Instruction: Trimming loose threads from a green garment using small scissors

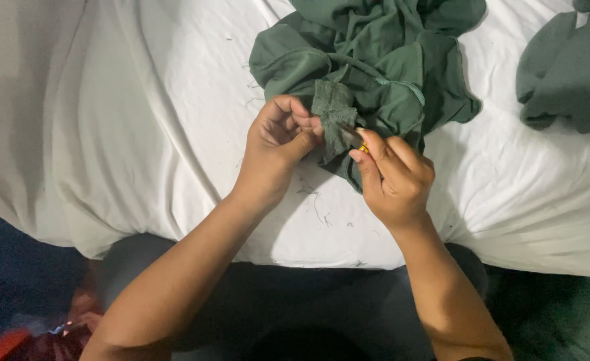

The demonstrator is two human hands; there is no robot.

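Left hand (pixel 278 137): pinched on small green fabric flap (pixel 333 120), long axis upright. Right hand (pixel 394 175): closed on slim yellow-tipped tool (pixel 360 142), tip toward flap. Green garment (pixel 375 60) bunched mid-bed; white bed sheet (pixel 141 120) open leftward, near edge below wrists

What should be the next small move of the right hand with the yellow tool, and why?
Probably ease the tip of the small yellow-handled tool forward under the next stitch. The right hand holds it against the edge of the green fabric fold, which the left hand pinches taut. Loose thread bits on the white sheet suggest stitches are being picked out.
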